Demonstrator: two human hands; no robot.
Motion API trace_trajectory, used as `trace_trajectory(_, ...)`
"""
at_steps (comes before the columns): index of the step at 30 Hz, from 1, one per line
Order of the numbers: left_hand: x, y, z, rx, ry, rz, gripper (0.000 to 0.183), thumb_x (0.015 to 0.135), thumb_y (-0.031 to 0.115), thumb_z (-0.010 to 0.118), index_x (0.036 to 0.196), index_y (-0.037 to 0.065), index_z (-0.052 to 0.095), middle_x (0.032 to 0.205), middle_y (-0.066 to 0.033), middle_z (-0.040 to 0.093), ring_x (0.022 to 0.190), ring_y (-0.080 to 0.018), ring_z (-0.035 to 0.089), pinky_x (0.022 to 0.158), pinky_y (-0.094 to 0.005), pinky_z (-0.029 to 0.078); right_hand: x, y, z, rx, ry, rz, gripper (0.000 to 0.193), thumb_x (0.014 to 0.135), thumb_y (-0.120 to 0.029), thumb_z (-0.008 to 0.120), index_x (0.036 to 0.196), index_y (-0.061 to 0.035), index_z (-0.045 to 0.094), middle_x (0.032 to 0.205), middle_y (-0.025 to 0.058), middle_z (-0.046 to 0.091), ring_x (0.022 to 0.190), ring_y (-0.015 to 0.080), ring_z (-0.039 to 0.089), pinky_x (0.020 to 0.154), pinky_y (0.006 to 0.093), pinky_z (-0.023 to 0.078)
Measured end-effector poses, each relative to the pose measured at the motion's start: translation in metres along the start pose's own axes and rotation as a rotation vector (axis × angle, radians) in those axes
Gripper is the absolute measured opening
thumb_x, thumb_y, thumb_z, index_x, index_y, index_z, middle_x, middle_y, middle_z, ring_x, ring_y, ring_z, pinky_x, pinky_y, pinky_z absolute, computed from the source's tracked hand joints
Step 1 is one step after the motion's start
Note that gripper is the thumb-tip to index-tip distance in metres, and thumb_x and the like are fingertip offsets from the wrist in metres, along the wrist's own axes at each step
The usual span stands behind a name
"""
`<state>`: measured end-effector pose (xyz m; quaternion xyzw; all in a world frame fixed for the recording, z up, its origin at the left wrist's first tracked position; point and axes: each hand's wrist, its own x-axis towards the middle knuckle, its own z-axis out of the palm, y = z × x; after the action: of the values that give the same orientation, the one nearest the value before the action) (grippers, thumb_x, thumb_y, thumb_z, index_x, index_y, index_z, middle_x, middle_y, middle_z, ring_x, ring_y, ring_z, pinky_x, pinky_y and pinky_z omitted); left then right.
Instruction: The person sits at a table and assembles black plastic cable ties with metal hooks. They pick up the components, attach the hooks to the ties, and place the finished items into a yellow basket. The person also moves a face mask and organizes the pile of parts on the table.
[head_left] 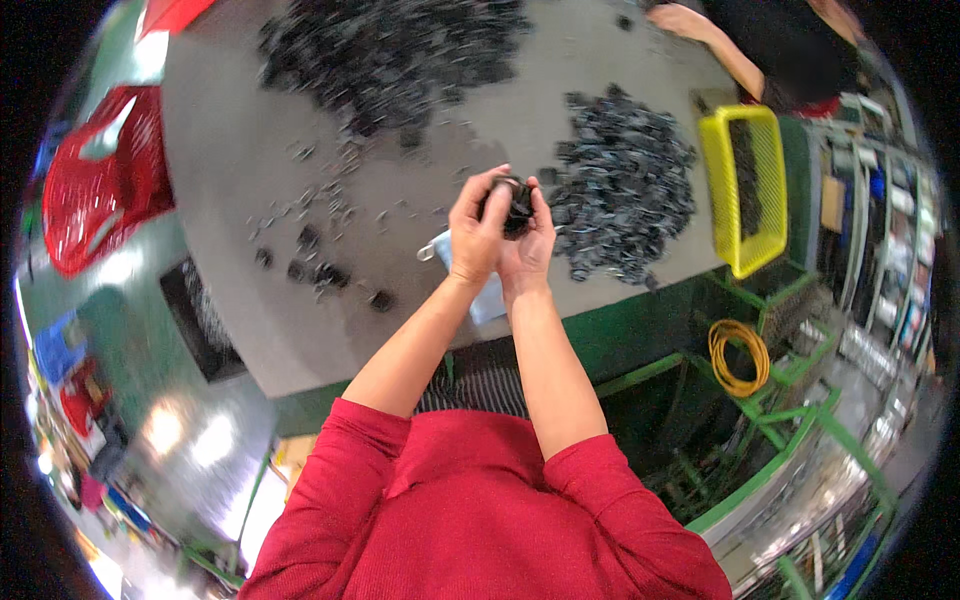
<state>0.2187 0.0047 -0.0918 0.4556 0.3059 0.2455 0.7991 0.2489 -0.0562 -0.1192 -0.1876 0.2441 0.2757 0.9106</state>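
Both hands meet over the front part of a grey table (230,260), closed around a small black part (518,208) whose exact kind I cannot make out. My left hand (477,230) has its thumb laid over the part. My right hand (530,250) cups it from the other side. Just right of my hands spreads a pile of small dark pieces (625,185). Under my wrists lies a light blue cloth-like item (488,300) with a pale loop. Left of my hands are scattered small light bits (335,205) and several black pieces (330,275).
A larger heap of black parts (390,60) covers the far side. At the right edge stands a yellow basket (770,190); beyond it a co-worker's hand (685,22) rests on the table. Red plastic (110,190) sits at the left. A coiled yellow hose (738,358) hangs on green framing.
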Motion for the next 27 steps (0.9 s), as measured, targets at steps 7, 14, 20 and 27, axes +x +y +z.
trace_trajectory(7,0.013,-0.059,0.217,0.679,-0.691,0.546,0.026,0.079,0.017,0.058,0.103,0.007,0.062,0.116,-0.0105,0.057,0.125,-0.0306,0.040,0.104,-0.0532,0.024,0.008,-0.206,0.026,-0.152,-0.253,-0.484,0.029,0.093,-0.025,0.042,0.112,-0.0091,0.056,0.113,0.0084,0.058,0.107,0.0241,0.053,0.096,0.0367,0.040)
trace_trajectory(14,0.018,-0.077,0.359,0.739,-0.857,0.540,0.051,0.073,0.019,0.062,0.121,0.005,0.051,0.133,-0.0201,0.040,0.129,-0.0430,0.028,0.104,-0.0538,0.027,0.067,-0.417,-0.003,-0.392,0.022,-0.630,0.038,0.092,-0.029,0.035,0.120,-0.0064,0.048,0.125,0.0137,0.049,0.112,0.0306,0.048,0.097,0.0477,0.038)
trace_trajectory(20,0.068,-0.034,0.256,0.674,-0.708,0.467,0.032,0.079,0.015,0.060,0.110,0.006,0.060,0.119,-0.0158,0.055,0.114,-0.0301,0.050,0.098,-0.0377,0.039,0.099,-0.481,0.014,-0.284,0.675,-0.557,0.058,0.091,-0.037,0.041,0.138,-0.0096,0.021,0.138,0.0198,0.025,0.127,0.0402,0.029,0.101,0.0684,0.015)
trace_trajectory(27,0.073,0.047,-0.019,0.825,-0.012,0.127,0.020,0.085,0.006,0.055,0.103,0.007,0.064,0.100,-0.0058,0.065,0.093,-0.0127,0.060,0.082,-0.0283,0.047,0.066,-0.316,0.023,-1.264,0.293,-1.049,0.037,0.088,-0.011,0.056,0.122,-0.0043,0.045,0.119,0.0131,0.051,0.108,0.0224,0.050,0.097,0.0365,0.037)
